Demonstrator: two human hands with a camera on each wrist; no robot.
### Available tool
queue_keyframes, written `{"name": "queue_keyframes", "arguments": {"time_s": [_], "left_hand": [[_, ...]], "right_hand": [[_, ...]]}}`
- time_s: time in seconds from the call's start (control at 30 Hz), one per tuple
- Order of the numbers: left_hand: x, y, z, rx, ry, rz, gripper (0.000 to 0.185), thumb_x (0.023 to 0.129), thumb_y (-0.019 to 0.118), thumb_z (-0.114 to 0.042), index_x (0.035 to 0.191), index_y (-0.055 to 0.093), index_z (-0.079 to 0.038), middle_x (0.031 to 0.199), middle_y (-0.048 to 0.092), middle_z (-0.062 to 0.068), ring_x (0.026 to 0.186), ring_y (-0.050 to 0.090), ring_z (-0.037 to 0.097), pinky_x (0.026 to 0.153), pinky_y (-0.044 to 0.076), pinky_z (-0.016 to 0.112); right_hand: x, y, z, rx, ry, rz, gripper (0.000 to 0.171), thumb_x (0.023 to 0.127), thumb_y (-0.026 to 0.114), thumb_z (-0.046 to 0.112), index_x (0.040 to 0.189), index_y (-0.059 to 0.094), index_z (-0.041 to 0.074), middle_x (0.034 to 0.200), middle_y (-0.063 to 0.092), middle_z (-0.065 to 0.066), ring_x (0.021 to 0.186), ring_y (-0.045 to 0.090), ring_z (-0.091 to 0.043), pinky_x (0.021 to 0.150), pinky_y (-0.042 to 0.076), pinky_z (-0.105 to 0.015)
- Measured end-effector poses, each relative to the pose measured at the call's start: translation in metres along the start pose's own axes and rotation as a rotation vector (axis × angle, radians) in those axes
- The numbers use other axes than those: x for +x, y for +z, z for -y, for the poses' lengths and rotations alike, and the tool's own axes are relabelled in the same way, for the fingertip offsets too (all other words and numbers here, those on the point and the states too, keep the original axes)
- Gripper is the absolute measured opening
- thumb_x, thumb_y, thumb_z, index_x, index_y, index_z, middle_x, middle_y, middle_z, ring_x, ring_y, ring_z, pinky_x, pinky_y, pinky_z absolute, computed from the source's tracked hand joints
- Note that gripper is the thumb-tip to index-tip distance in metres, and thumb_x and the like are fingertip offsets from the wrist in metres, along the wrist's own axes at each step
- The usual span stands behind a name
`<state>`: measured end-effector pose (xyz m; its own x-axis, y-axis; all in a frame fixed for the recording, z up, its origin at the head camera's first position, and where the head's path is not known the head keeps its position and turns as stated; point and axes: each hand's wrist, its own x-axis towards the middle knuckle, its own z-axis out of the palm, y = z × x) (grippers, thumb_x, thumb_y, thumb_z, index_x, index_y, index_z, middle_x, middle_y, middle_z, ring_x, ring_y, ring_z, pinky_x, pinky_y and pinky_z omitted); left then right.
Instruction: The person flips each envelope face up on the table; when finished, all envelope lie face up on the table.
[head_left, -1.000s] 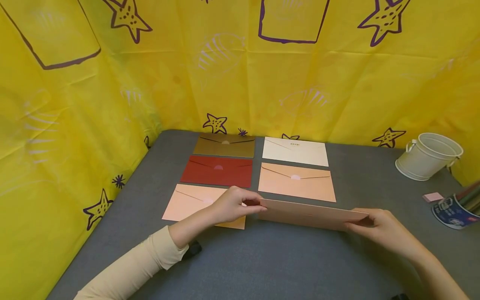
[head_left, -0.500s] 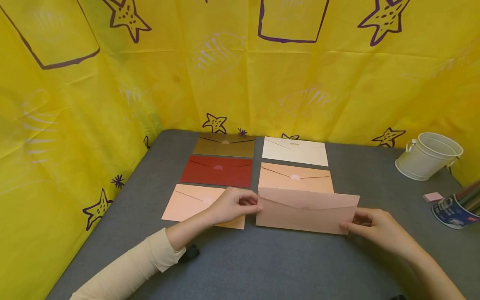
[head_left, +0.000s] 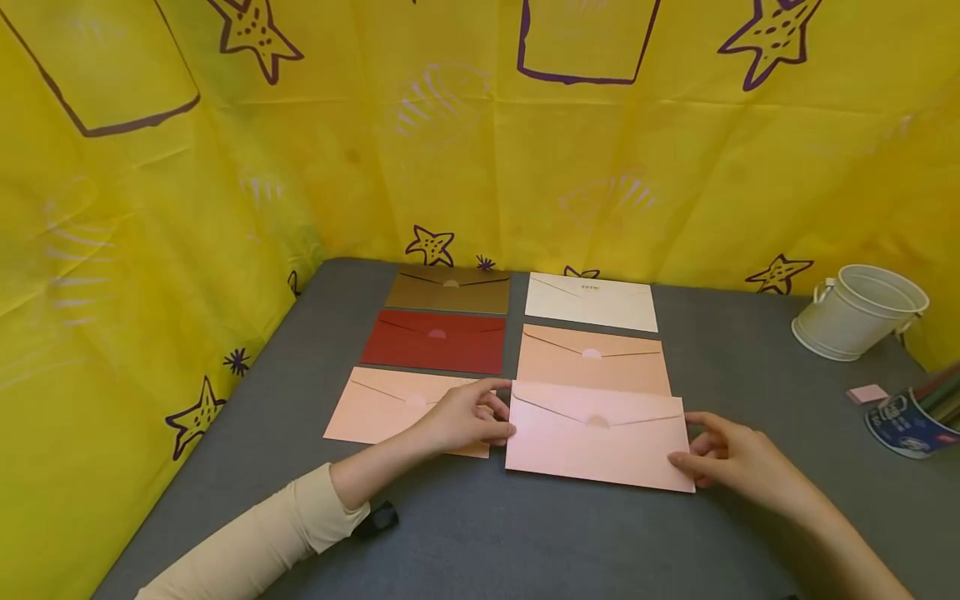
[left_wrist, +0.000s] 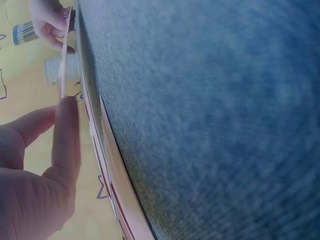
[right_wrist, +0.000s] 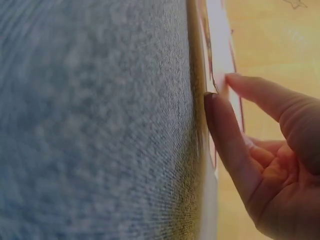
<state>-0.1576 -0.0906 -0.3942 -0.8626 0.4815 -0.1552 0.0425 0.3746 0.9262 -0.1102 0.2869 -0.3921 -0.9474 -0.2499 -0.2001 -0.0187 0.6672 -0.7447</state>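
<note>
A pale pink envelope (head_left: pixel 592 446) with a round seal on its flap lies nearly level between the hands, overlapping the front edge of a peach envelope (head_left: pixel 592 367). At its left edge, my left hand (head_left: pixel 467 417) pinches it between thumb and finger. My right hand (head_left: pixel 738 458) holds the right edge, thumb on top near the lower corner. In the left wrist view the pink envelope (left_wrist: pixel 64 70) appears edge-on, raised off the table. Under the left hand lies another peach envelope (head_left: pixel 375 408), partly covered by the hand. The right wrist view shows thumb and finger of the right hand (right_wrist: pixel 270 170) at the envelope's edge.
Behind are a red envelope (head_left: pixel 435 346), a brown one (head_left: pixel 450 296) and a cream one (head_left: pixel 588 304), laid in two columns on the grey table (head_left: pixel 480 542). To the right stand a white bucket (head_left: pixel 855 317), a pink pad (head_left: pixel 867 394) and a blue pencil tin (head_left: pixel 907 425).
The pink envelope has tipped from almost upright to nearly flat, its flap side now facing up. Both hands have stayed at its ends, the right one shifting slightly left.
</note>
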Motion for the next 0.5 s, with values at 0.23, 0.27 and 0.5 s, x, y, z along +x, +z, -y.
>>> {"name": "queue_keyframes", "arguments": {"time_s": [0.23, 0.27, 0.5], "left_hand": [[-0.0026, 0.0013, -0.0003, 0.087, -0.032, 0.063, 0.072, 0.085, 0.075, -0.015, 0.145, 0.040, 0.001, 0.108, 0.061, 0.006, 0.082, 0.067, 0.011, 0.064, 0.055, 0.027], [-0.0030, 0.0015, -0.0005, 0.083, -0.038, 0.071, 0.072, 0.085, 0.074, -0.015, 0.146, 0.040, 0.002, 0.109, 0.061, 0.006, 0.081, 0.066, 0.011, 0.061, 0.055, 0.027], [-0.0039, 0.0019, -0.0027, 0.176, -0.026, 0.080, 0.070, 0.088, 0.072, -0.022, 0.146, 0.040, 0.002, 0.111, 0.061, 0.004, 0.082, 0.063, 0.007, 0.058, 0.050, 0.024]], "right_hand": [[0.0004, 0.0015, 0.0001, -0.055, -0.006, 0.015, 0.075, 0.085, 0.076, 0.028, 0.137, 0.039, -0.014, 0.079, 0.064, -0.002, 0.062, 0.063, -0.013, 0.058, 0.052, -0.026], [0.0005, 0.0016, 0.0002, -0.063, -0.003, 0.018, 0.076, 0.085, 0.076, 0.028, 0.137, 0.039, -0.014, 0.078, 0.064, -0.002, 0.061, 0.063, -0.012, 0.058, 0.051, -0.026], [0.0007, 0.0032, -0.0001, -0.127, 0.002, 0.011, 0.076, 0.086, 0.075, 0.032, 0.137, 0.040, -0.012, 0.076, 0.063, 0.001, 0.059, 0.059, -0.011, 0.058, 0.047, -0.025]]}}
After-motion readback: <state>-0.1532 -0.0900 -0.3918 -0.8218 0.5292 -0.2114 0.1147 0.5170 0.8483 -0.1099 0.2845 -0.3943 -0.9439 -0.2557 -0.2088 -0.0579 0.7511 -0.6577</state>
